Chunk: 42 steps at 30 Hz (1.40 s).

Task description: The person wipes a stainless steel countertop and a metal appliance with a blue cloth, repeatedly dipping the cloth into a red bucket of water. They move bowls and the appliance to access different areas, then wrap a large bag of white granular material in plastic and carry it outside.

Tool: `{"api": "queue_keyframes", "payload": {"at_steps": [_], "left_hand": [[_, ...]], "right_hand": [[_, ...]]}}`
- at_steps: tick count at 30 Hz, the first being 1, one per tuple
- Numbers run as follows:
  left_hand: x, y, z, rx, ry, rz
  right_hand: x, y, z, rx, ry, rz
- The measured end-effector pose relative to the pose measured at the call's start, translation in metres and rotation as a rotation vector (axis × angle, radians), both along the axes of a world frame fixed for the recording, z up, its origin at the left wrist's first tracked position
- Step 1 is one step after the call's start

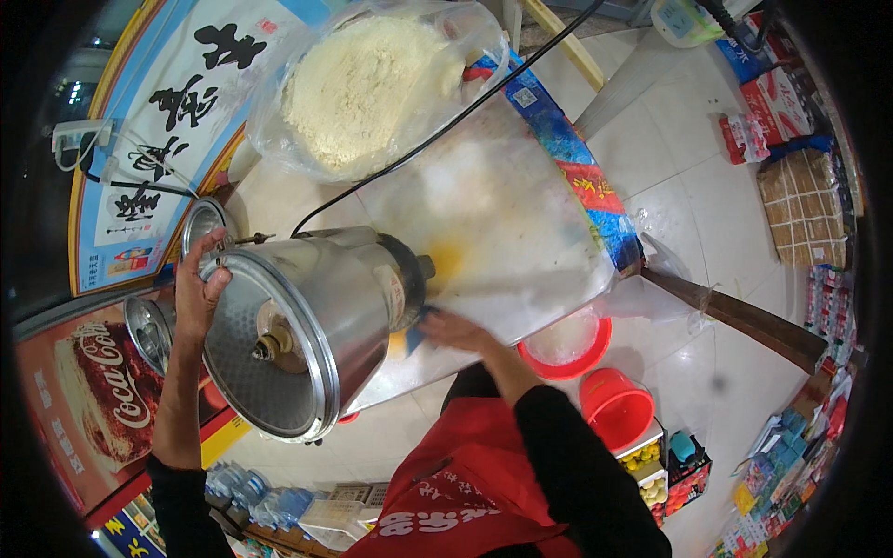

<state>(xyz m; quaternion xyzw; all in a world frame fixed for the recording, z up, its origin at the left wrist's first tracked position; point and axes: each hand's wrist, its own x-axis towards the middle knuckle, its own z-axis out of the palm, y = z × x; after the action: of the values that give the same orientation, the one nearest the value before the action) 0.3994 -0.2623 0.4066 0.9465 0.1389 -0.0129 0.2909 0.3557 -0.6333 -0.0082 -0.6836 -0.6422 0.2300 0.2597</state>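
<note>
A metal cylindrical machine with a perforated plate and central shaft at its near end lies tilted on its side on a white table. My left hand grips its upper rim at the left, near a small clamp. Close to the machine's dark base, my right hand is blurred, with a blue-and-yellow cloth or sponge at its fingertips. Whether the right fingers close on it is hard to tell. A yellowish patch shows on the tabletop beside the base.
A clear plastic bag of pale, flour-like crumbs sits at the table's far side, a black cable crossing before it. Metal bowls stand at the left. Below the table's right edge are a red basin and a red bucket.
</note>
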Motion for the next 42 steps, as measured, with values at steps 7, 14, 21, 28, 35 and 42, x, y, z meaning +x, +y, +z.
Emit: {"api": "queue_keyframes", "payload": {"at_steps": [7,14,21,28,35,42], "left_hand": [[0.029,-0.013,0.002,-0.037,-0.008,-0.071],[0.011,-0.01,0.007,-0.037,0.053,-0.024],[0.018,-0.013,0.011,-0.039,0.056,-0.024],[0.014,-0.011,0.006,0.006,0.072,-0.031],[0.021,-0.012,0.007,0.122,0.066,-0.057],[0.03,-0.028,0.012,0.006,0.045,-0.065]], "right_hand": [[0.28,-0.199,-0.039,0.111,-0.028,-1.334],[0.23,-0.156,0.04,-0.337,-0.406,-1.335],[0.069,-0.062,0.067,-0.054,0.258,-1.088],[0.107,-0.003,0.26,0.574,0.724,-0.924],[0.17,0.106,0.334,0.78,0.749,-0.39],[0.18,0.14,0.255,0.536,0.816,-0.436]]}}
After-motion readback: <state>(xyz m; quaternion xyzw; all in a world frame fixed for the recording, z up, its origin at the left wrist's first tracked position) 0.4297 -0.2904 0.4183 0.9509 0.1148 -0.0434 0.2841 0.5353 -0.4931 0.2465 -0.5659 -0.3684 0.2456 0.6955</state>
